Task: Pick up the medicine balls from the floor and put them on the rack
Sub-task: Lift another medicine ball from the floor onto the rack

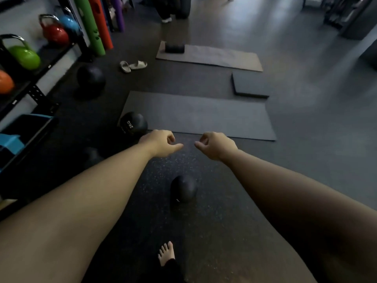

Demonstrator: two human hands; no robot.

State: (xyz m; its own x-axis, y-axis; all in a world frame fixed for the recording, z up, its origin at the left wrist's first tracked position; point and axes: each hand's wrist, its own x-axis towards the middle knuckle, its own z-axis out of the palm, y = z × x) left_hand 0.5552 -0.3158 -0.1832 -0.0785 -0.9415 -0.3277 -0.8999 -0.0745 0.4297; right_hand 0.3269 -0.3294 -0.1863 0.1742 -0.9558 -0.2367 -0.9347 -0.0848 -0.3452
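Note:
Black medicine balls lie on the dark gym floor. A small one (pixel 183 188) rests between my outstretched arms, below both hands. One marked 2KG (pixel 133 124) sits at the corner of a grey mat, just left of my left hand (pixel 161 142). A larger one (pixel 90 77) lies further back by the rack (pixel 38 92), and another dark ball (pixel 90 157) is half hidden in shadow beside my left forearm. My right hand (pixel 214 145) hovers level with the left. Both hands hold nothing, with loosely curled fingers. The black metal rack runs along the left wall.
Coloured kettlebells (pixel 24 55) sit on the rack shelf, blue items (pixel 12 142) lower down. Upright green and orange tubes (pixel 95 25) stand behind. Grey mats (pixel 200 117), a folded pad (pixel 250 85), a foam roller (pixel 174 48) and sandals (pixel 132 65) lie ahead. My bare foot (pixel 166 253) is below.

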